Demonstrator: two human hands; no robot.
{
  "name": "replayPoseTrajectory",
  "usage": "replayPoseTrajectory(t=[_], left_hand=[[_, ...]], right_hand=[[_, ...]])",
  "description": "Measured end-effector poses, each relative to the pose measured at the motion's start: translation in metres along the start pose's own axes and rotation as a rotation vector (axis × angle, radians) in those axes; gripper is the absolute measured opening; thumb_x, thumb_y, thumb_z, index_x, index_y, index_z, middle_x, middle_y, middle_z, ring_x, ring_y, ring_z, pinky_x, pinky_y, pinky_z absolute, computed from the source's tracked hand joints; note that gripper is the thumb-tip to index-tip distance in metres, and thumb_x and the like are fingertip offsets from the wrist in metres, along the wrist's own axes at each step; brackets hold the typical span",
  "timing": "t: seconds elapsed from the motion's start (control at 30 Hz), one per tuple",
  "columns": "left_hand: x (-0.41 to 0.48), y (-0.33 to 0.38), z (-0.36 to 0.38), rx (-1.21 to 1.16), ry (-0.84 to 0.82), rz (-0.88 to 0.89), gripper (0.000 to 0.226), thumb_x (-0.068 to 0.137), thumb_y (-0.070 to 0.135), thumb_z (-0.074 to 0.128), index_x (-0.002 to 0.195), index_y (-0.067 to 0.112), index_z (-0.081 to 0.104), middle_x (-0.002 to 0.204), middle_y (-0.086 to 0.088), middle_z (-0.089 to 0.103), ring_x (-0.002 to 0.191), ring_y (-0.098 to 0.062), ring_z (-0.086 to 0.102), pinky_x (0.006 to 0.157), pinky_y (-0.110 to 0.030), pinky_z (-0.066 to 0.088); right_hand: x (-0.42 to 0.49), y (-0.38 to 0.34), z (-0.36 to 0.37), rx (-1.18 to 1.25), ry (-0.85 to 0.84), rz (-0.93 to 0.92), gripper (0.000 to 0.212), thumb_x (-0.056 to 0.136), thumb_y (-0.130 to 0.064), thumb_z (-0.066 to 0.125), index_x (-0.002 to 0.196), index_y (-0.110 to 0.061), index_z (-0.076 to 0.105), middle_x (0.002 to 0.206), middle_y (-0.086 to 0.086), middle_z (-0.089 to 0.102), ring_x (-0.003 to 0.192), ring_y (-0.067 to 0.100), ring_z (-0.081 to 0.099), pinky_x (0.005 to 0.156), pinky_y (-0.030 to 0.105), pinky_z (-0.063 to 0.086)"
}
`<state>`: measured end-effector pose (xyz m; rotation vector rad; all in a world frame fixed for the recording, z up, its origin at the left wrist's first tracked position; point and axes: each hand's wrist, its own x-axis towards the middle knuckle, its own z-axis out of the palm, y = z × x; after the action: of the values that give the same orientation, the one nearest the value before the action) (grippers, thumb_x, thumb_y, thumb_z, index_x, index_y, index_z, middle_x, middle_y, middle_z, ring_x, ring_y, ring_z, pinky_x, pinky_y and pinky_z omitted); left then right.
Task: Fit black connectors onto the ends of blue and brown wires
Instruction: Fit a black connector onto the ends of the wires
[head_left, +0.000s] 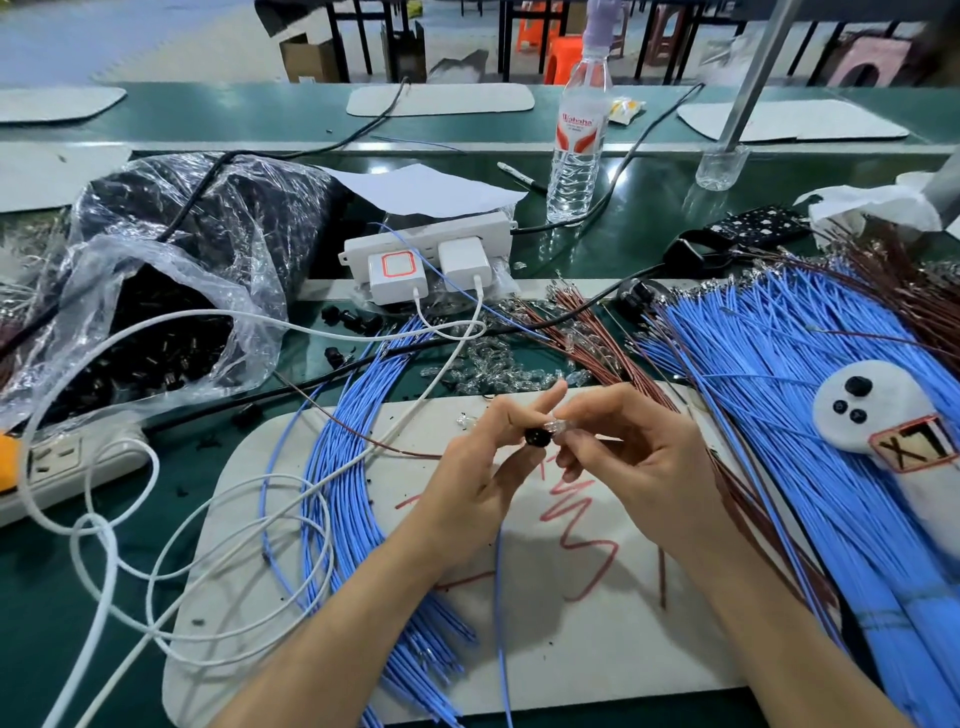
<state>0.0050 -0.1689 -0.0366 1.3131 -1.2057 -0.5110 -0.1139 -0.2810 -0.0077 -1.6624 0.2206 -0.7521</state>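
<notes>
Bare forearms reached in from the bottom edge and met above the grey work mat (571, 665). The left hand (467, 488) pinched a small black connector (537, 437) between thumb and curled fingers, forefinger sticking up. The right hand (639, 457) had its fingertips closed on a clear-tipped wire end (563, 427), held right against the connector's mouth. Whether it had seated could not be told. One blue wire (498, 597) and one brown wire (662, 577) hung below the hands; which of them fed the pinch was hidden.

Left of the hands, a curved bundle of blue wires (353, 467) lay over the mat edge; whether any carried connectors was too small to read. To the right, a much larger fan of blue wires (779, 395) spread out with bare metal ends, and brown wires (587, 332) lay behind. Far left, an open plastic bag of black connectors (156, 338) looked well filled. Judged from that stock, this was one fitting among many, with most of the job left.
</notes>
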Motion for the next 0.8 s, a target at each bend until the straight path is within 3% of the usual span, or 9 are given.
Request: replayPoseTrajectory(t=[0.2, 0.33, 0.5, 0.6, 0.7, 0.8], left_hand=[[0.000, 0.004, 0.001, -0.006, -0.013, -0.030, 0.019, 0.094, 0.003, 0.047, 0.101, 0.021, 0.046, 0.137, 0.000, 0.053, 0.127, -0.008, 0.051, 0.099, -0.028, 0.045], [-0.001, 0.004, -0.002, 0.132, 0.016, -0.011, 0.022, 0.093, 0.003, 0.053, 0.101, 0.023, 0.048, 0.106, 0.011, 0.064, 0.097, 0.004, 0.061, 0.082, -0.012, 0.043], [-0.002, -0.001, -0.004, 0.236, 0.006, -0.007, 0.018, 0.090, -0.001, 0.056, 0.105, 0.010, 0.056, 0.094, -0.001, 0.069, 0.088, -0.010, 0.065, 0.076, -0.018, 0.049], [-0.002, -0.003, -0.005, 0.223, -0.011, -0.019, 0.015, 0.090, 0.002, 0.058, 0.104, 0.008, 0.057, 0.091, 0.016, 0.066, 0.084, 0.004, 0.063, 0.076, -0.010, 0.045], [-0.003, -0.004, -0.006, 0.197, -0.032, -0.045, 0.009, 0.092, 0.014, 0.058, 0.099, 0.019, 0.055, 0.080, 0.019, 0.068, 0.072, 0.002, 0.063, 0.068, -0.017, 0.047], [-0.003, -0.005, -0.006, 0.161, -0.036, -0.067, 0.014, 0.091, 0.018, 0.060, 0.097, 0.030, 0.055, 0.075, 0.016, 0.070, 0.054, 0.001, 0.052, 0.057, -0.016, 0.042]], right_hand=[[-0.001, -0.002, -0.001, -0.050, -0.016, -0.035, 0.024, 0.080, 0.001, 0.064, 0.085, -0.023, 0.069, 0.076, 0.004, 0.069, 0.059, 0.021, 0.066, 0.061, 0.027, 0.057], [0.000, -0.001, 0.000, -0.382, -0.005, -0.206, 0.018, 0.076, 0.005, 0.064, 0.087, -0.009, 0.069, 0.083, -0.005, 0.070, 0.062, 0.012, 0.065, 0.062, 0.024, 0.055], [0.002, 0.001, -0.003, -0.677, -0.034, -0.375, 0.013, 0.073, 0.004, 0.065, 0.083, -0.004, 0.068, 0.071, -0.001, 0.060, 0.060, 0.009, 0.054, 0.062, 0.018, 0.048], [0.003, 0.003, -0.005, -0.625, -0.056, -0.351, 0.014, 0.075, 0.003, 0.064, 0.085, -0.004, 0.069, 0.072, 0.001, 0.061, 0.062, 0.011, 0.058, 0.062, 0.023, 0.051], [0.003, 0.004, -0.007, -0.538, -0.070, -0.306, 0.019, 0.077, 0.004, 0.064, 0.088, -0.010, 0.069, 0.076, -0.006, 0.063, 0.065, 0.005, 0.061, 0.063, 0.018, 0.053], [0.004, 0.005, -0.011, -0.329, -0.094, -0.047, 0.031, 0.080, 0.006, 0.065, 0.088, -0.024, 0.069, 0.073, -0.012, 0.067, 0.064, 0.007, 0.065, 0.066, 0.021, 0.055]])
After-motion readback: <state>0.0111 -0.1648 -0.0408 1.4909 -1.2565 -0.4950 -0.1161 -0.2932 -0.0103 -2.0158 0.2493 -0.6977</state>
